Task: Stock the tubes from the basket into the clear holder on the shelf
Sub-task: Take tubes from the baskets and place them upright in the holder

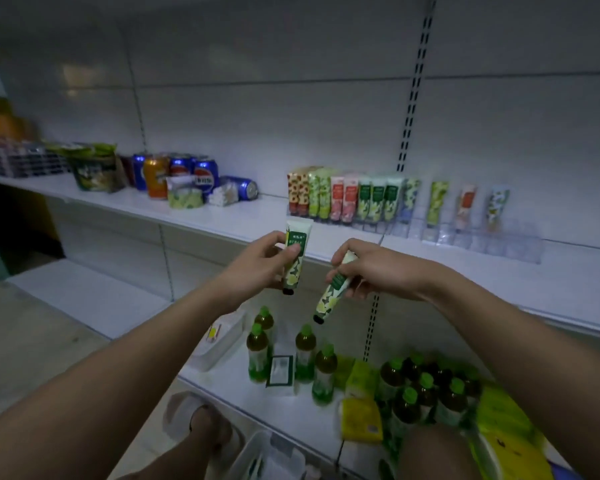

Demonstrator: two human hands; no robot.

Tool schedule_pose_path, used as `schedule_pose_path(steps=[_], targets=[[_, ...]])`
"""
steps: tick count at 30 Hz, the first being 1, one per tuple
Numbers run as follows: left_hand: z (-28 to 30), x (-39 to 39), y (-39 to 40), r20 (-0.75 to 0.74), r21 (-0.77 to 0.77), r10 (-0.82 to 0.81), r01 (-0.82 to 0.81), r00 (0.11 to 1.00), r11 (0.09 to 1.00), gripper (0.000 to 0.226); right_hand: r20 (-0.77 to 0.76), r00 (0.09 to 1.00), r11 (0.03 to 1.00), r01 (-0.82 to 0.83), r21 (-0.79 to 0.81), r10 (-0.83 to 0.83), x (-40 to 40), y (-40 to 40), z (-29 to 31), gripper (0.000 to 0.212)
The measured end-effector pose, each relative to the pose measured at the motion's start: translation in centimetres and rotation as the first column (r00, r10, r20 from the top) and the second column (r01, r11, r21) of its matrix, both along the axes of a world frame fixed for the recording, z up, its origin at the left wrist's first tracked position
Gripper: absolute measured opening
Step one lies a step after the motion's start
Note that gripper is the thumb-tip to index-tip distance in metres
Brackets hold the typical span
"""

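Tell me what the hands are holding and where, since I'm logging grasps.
Left hand grips an upright green-and-cream floral tube at mid-body; right hand grips a matching tilted tube by its upper end.

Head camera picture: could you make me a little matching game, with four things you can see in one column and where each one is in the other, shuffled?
Things:
1. green-and-white tube with a black cap, held upright
2. green-and-white tube with a black cap, tilted cap-down
3. blue soda can lying on its side
4. green-capped bottles of dark drink

Places:
A. on the lower shelf
B. in the left hand
C. on the upper shelf, left of the clear plastic holder
D. in the right hand

Pairs: 1-B, 2-D, 3-C, 4-A
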State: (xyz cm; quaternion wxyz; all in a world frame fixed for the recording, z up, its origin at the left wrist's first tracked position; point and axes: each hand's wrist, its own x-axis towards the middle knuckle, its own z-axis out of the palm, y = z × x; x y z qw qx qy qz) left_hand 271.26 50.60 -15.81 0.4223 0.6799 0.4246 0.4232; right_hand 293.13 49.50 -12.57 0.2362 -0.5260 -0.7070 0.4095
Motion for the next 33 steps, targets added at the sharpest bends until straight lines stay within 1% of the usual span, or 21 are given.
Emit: schedule_pose_path(steps=[1,3,7,9,11,15,19,21,24,28,30,33], targets=[[1.1,0.5,0.3,-0.009,0.03,-0.006,0.006,1.0,1.0,0.02,0.022,1.0,0.999,0.002,0.047,-0.003,0.9,-0.2,1.1,0.012],[3.2,1.5,1.0,-0.025,0.089,-0.01,0.012,1.0,0.996,0.018,0.083,0.996,0.987,0.024,0.162,-0.038,2.7,-0.6,3.1,0.016],[6.5,3.6,2.6,-0.031,0.168,-0.017,0.022,0.999,0.985,0.015,0.156,0.973,0.928,0.103,0.358,-0.168,5.8,-0.5,6.6,0.019],[7.7,4.6,3.6,-0.005,0.178,-0.028,0.028,1.0,0.984,0.018,0.127,0.959,0.894,0.183,0.408,-0.254,7.1,0.1,8.0,0.022],[8.4,5.6,4.7,0.024,0.177,-0.038,0.033,0.999,0.984,0.021,0.097,0.943,0.865,0.249,0.436,-0.32,8.2,0.9,9.0,0.019],[8.8,7.5,7.6,0.083,0.172,-0.047,0.033,0.995,0.985,0.016,0.15,0.893,0.792,0.285,0.54,-0.423,9.6,3.5,10.1,0.011],[7.7,9.2,11.0,0.065,0.211,0.031,-0.045,0.997,0.976,0.018,0.179,0.856,0.751,0.303,0.587,-0.485,10.2,6.9,10.1,0.013],[7.1,10.1,12.4,0.081,0.235,0.069,-0.086,0.994,0.968,0.02,0.173,0.845,0.737,0.32,0.596,-0.506,10.3,8.7,9.9,0.013],[6.3,11.6,14.6,0.127,0.26,0.13,-0.159,0.983,0.952,0.025,0.137,0.838,0.703,0.342,0.623,-0.529,10.3,11.2,9.2,0.013],[5.2,13.6,16.8,0.222,0.254,0.202,-0.257,0.954,0.932,0.022,0.097,0.842,0.662,0.339,0.669,-0.53,10.3,13.9,8.3,0.014],[4.7,14.2,17.5,0.204,0.28,0.243,-0.294,0.948,0.914,0.021,0.085,0.846,0.648,0.334,0.685,-0.526,10.4,15.0,7.9,0.015],[3.8,14.6,18.2,0.177,0.297,0.246,-0.291,0.953,0.91,0.02,0.061,0.85,0.638,0.344,0.689,-0.523,10.4,16.3,7.4,0.016]])
